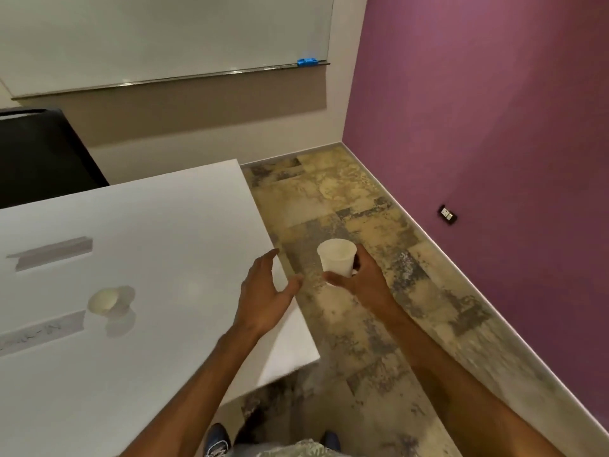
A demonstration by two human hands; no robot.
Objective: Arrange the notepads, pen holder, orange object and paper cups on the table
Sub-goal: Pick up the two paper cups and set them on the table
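My right hand point(359, 282) holds a white paper cup point(336, 260) upright, out past the right edge of the white table point(164, 225) and above the floor. My left hand point(263, 298) hovers open over the table's right edge, fingers spread, just left of the held cup. A second paper cup point(103, 301) lies tipped on its side on the table at the left. No notepads, pen holder or orange object show in this view.
Two grey recessed slots point(52, 252) point(43, 329) are set in the tabletop at the left. A black chair point(39, 156) stands behind the table. A whiteboard with a blue eraser point(307, 62) hangs on the far wall. Purple wall at right, patterned floor between.
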